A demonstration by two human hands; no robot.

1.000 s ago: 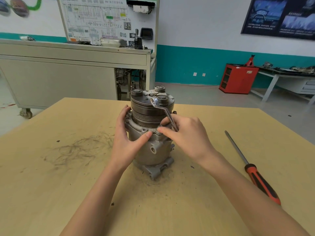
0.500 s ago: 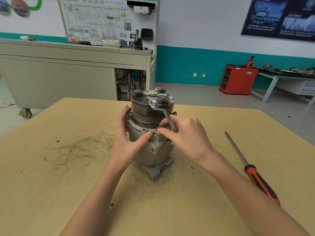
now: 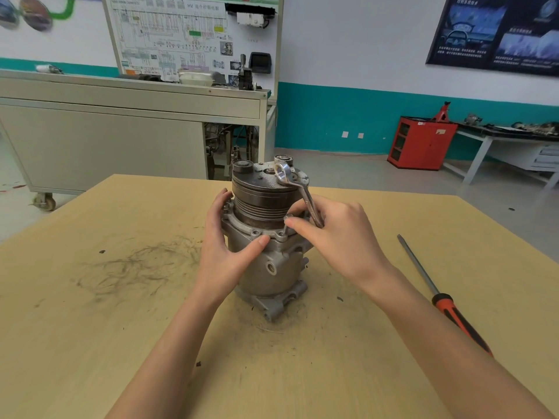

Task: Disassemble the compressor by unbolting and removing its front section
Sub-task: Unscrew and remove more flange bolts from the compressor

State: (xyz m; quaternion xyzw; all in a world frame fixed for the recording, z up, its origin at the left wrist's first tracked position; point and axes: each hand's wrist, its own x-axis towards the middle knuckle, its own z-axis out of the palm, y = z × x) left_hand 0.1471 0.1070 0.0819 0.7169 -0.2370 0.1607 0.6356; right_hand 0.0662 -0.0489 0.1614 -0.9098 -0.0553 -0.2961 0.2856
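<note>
A grey metal compressor (image 3: 269, 267) stands upright on the wooden table (image 3: 90, 328), its grooved pulley end on top. My left hand (image 3: 223, 249) wraps the left side of its body, thumb across the flange at the front. My right hand (image 3: 335, 237) holds a silver ring spanner (image 3: 295, 190) by its lower end, at the flange on the right side. The spanner's upper ring end stands above the pulley face. Its lower end, at a flange bolt (image 3: 286, 228), is partly hidden by my fingers.
A screwdriver with a red and black handle (image 3: 444, 297) lies on the table to the right. Dark scuff marks cover the table left of the compressor. Beyond the table stand a grey trainer bench (image 3: 121, 131), a red cabinet (image 3: 420, 143) and a side bench.
The spanner's upper ring end has swung from the pulley's front right rim to farther back, over the pulley face. My left hand keeps its hold on the body.
</note>
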